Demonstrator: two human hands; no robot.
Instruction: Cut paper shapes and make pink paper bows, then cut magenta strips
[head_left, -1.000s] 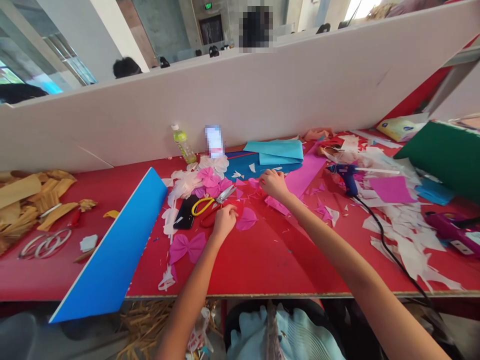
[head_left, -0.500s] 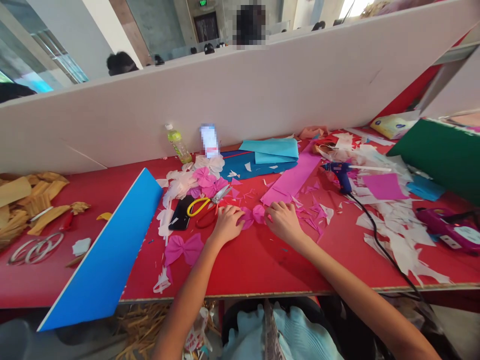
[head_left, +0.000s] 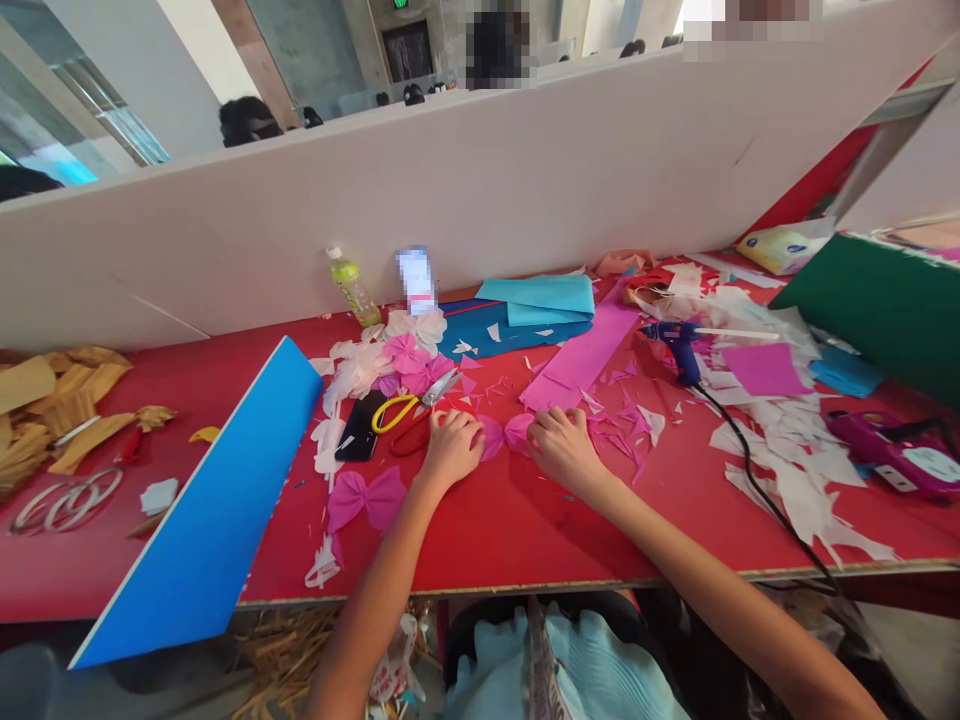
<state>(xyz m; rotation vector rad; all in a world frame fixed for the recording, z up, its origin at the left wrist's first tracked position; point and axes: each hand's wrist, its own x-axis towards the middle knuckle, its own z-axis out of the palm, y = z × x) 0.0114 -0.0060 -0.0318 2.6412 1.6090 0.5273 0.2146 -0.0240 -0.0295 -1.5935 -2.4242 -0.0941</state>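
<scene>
My left hand point(head_left: 453, 446) and my right hand point(head_left: 559, 446) rest side by side on the red table point(head_left: 487, 530). Each hand has its fingers curled onto one half of a pink pleated paper bow point(head_left: 504, 434) lying between them. A finished pink bow point(head_left: 365, 497) lies to the left of my left forearm. Yellow-handled scissors point(head_left: 409, 404) and a black phone point(head_left: 357, 428) lie just beyond my left hand.
A blue board point(head_left: 217, 505) leans over the table's front edge at left. A blue glue gun point(head_left: 679, 343) with its black cord point(head_left: 757, 480), pink paper strips point(head_left: 581, 358), teal sheets point(head_left: 540, 297), a green bottle point(head_left: 350, 287) and white scraps point(head_left: 795, 460) crowd the right. A white partition point(head_left: 480, 200) stands behind.
My right hand came back from the pink paper farther up the table and settled beside my left hand, bringing a pink piece against the one under my left hand.
</scene>
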